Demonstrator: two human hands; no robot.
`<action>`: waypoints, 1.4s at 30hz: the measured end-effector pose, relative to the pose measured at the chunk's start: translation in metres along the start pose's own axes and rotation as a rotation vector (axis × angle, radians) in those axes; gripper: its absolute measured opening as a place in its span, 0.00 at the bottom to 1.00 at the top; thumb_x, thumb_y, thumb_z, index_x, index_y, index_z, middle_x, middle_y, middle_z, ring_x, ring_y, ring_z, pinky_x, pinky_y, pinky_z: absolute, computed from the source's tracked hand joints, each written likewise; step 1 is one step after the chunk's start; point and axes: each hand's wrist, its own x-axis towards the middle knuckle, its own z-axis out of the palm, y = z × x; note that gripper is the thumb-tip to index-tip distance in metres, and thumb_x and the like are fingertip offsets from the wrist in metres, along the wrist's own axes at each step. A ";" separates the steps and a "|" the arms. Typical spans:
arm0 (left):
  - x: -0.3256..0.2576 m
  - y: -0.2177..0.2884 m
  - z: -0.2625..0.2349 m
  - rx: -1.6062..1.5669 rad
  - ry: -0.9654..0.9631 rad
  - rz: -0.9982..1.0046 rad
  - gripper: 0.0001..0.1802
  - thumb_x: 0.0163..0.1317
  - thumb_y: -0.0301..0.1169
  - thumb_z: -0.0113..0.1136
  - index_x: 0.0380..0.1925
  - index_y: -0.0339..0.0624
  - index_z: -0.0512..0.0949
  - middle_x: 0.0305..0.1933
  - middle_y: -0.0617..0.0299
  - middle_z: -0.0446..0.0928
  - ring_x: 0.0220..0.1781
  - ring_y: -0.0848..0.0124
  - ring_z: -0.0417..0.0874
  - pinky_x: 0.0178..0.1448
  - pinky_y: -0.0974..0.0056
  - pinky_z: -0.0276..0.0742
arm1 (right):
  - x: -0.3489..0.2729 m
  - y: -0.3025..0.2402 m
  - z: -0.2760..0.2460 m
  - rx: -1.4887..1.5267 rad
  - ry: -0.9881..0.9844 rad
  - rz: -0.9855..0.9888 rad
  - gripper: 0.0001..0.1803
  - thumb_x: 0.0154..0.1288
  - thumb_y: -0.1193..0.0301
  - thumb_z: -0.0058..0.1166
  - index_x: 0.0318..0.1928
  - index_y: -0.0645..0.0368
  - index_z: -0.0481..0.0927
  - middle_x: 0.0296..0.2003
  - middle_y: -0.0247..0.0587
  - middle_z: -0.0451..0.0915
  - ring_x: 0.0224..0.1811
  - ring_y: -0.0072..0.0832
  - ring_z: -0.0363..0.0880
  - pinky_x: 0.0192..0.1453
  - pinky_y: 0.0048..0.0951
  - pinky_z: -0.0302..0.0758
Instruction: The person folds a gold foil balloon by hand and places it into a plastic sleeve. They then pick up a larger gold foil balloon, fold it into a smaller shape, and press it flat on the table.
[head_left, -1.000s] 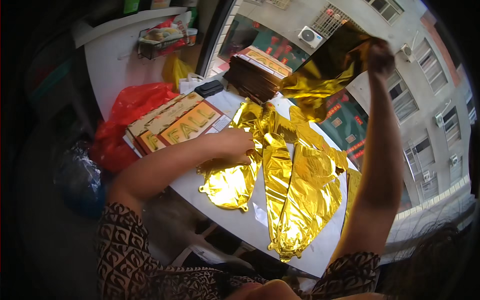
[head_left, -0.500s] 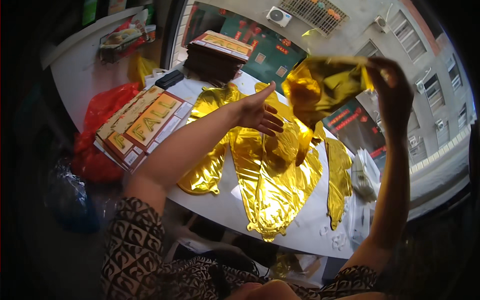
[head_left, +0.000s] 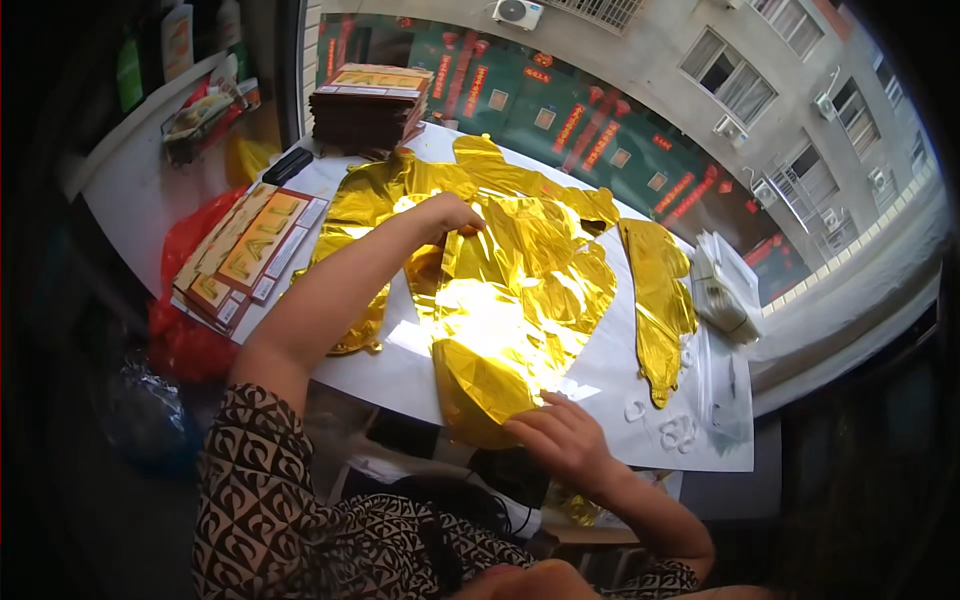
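Observation:
Deflated gold foil balloons lie flat and overlapping across the white table. My left hand is closed at the upper left edge of the top balloon, its fingertips curled against the foil. At the near end, my right hand holds the balloon's lower edge, where the foil hangs slightly over the table's front edge. The foil hides part of that grip. Between my hands the foil is stretched out, with a bright glare in its middle. Another narrow gold foil balloon lies apart on the right.
Printed cardboard packs lie at the left beside a red plastic bag. A black case and a tall stack of packs stand farther back. On the right are clear plastic sleeves and white rings. A window borders the far side.
My right hand has come down from the upper right to the table's front edge, bringing the raised foil down flat. My left hand, open before, has closed at the foil's edge.

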 end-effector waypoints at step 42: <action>0.023 0.097 0.027 -0.738 -0.446 0.694 0.07 0.58 0.30 0.57 0.36 0.43 0.80 0.37 0.67 0.81 0.39 0.72 0.80 0.50 0.63 0.74 | -0.074 0.051 -0.048 -0.315 0.164 0.245 0.10 0.52 0.80 0.65 0.36 0.56 0.84 0.39 0.39 0.85 0.45 0.39 0.83 0.56 0.45 0.78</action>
